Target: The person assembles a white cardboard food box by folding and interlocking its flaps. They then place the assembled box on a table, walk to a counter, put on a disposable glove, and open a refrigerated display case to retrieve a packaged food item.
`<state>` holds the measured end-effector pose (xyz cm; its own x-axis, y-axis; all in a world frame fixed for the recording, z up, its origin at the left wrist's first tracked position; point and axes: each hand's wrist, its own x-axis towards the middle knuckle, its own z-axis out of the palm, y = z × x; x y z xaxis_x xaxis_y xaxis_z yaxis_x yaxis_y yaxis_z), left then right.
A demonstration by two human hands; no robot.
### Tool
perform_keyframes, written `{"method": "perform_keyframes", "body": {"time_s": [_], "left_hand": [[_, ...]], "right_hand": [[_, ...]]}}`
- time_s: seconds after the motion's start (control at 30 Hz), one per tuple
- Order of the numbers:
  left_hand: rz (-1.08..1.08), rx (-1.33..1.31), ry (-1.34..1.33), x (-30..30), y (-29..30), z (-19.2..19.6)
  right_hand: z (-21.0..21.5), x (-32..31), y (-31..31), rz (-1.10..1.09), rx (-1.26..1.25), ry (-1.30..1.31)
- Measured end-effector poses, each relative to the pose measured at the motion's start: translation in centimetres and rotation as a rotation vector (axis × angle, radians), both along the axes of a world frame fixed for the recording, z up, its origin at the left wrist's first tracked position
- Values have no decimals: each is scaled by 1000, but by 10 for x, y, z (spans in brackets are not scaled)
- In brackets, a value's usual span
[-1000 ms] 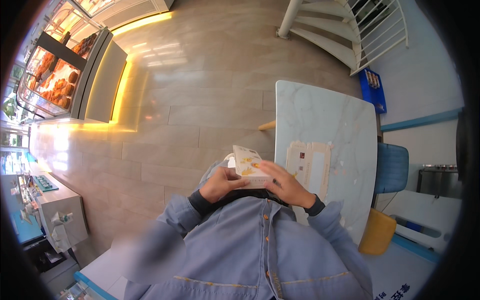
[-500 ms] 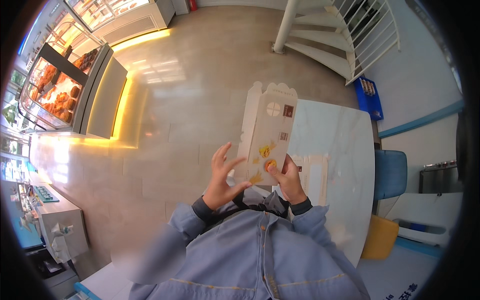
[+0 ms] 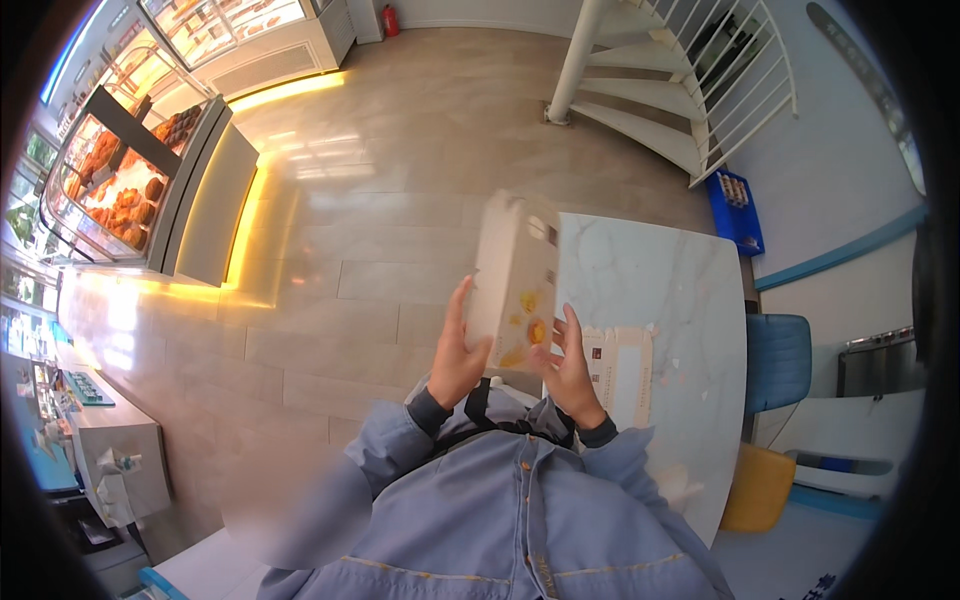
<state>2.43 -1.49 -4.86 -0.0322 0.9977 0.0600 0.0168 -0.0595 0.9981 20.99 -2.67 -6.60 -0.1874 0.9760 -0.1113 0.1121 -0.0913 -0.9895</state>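
A long beige cardboard box (image 3: 510, 270) with yellow and orange pastry pictures stands up in front of me, tilted and slightly blurred at its upper end. Its left side panel is now folded round into a wall. My left hand (image 3: 460, 345) lies along that side with the fingers pointing up. On the other side, my right hand (image 3: 568, 370) has its thumb near the printed face and its fingers by the right edge. The box is held between both hands.
A marble-patterned table (image 3: 690, 300) is at my right, with a flat beige carton (image 3: 630, 370) on it. Beyond it are a blue chair (image 3: 778, 362), a yellow chair (image 3: 760, 488), a blue crate (image 3: 735, 210) and a white spiral staircase (image 3: 640, 95). A lit bread case (image 3: 205, 190) stands far left.
The box has turned and come lower, so its left side wall shows more. My left hand has closed in from spread fingers to lie against it; my right hand's fingers have loosened and straightened.
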Motion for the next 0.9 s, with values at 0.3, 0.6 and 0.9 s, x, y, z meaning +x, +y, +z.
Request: {"method": "perform_keyframes", "body": {"time_s": [0.3, 0.6, 0.9], "left_hand": [[-5, 150, 347, 13, -8, 13], [-228, -175, -372, -35, 9, 14], [-362, 414, 421, -38, 8, 45]], "right_hand": [[15, -31, 8, -62, 129, -32], [29, 32, 27, -269, 10, 79], [45, 66, 29, -144, -177, 79]]}}
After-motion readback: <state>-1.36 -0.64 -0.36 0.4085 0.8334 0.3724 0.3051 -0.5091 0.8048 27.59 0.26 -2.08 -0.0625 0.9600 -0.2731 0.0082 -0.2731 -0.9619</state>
